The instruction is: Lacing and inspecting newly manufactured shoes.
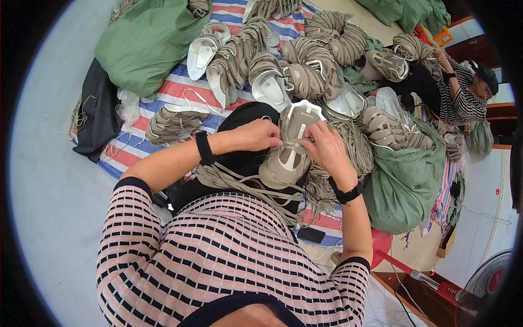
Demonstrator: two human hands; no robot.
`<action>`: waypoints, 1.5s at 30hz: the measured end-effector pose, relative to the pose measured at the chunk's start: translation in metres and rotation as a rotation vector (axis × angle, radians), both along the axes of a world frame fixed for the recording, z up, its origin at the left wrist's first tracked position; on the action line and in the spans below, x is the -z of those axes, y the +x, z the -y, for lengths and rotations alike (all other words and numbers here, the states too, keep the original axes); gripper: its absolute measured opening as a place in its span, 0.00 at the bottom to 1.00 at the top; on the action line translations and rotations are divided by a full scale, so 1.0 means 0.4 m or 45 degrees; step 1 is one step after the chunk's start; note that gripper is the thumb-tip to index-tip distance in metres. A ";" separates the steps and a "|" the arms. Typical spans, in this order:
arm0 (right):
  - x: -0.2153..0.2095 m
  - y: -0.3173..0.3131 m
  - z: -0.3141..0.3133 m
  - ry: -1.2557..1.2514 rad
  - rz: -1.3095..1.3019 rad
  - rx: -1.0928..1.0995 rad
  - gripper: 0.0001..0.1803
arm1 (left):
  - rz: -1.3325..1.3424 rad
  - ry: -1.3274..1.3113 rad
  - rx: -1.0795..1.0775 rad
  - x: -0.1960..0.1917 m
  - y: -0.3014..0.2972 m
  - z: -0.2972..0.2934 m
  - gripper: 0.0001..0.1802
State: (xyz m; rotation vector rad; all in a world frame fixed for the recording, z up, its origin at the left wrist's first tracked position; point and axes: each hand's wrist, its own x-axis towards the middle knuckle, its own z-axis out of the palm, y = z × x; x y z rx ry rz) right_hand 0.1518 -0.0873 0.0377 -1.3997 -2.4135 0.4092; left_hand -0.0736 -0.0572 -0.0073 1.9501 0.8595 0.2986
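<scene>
A beige-brown shoe upper (283, 170) with white trim lies over my dark-clothed lap, its rounded toe toward me and its tongue pointing away. My left hand (255, 135) is closed at the upper's left edge, pinching a thin beige shoelace. From the right, my right hand (329, 150) reaches over the upper with thumb and forefinger pinched on the lace, close to the eyelets. The lace crosses the upper between the two hands. Loose beige laces (239, 179) trail over my lap, and a thick hank of laces (353, 150) hangs beside my right hand.
Stacked shoe uppers (234, 65) cover the striped sheet (177, 90) ahead. Green sacks (147, 46) stand far left, and another sack (406, 182) is at right. A person (463, 95) sits at the far right handling uppers. A fan (487, 280) stands lower right; a black phone-like slab (311, 235) lies nearby.
</scene>
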 end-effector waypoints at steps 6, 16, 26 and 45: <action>0.014 0.003 -0.009 -0.012 0.116 -0.181 0.09 | -0.468 0.685 0.037 -0.062 0.010 0.029 0.07; -0.042 0.235 -0.121 0.536 0.736 0.204 0.10 | 0.193 0.759 -0.390 -0.089 0.026 0.021 0.07; -0.030 0.644 -0.209 0.761 0.809 0.971 0.06 | 0.306 0.671 0.037 -0.035 0.036 0.023 0.12; 0.236 0.202 0.103 -1.842 -0.875 0.942 0.31 | -0.080 0.715 -0.032 -0.017 0.133 -0.017 0.12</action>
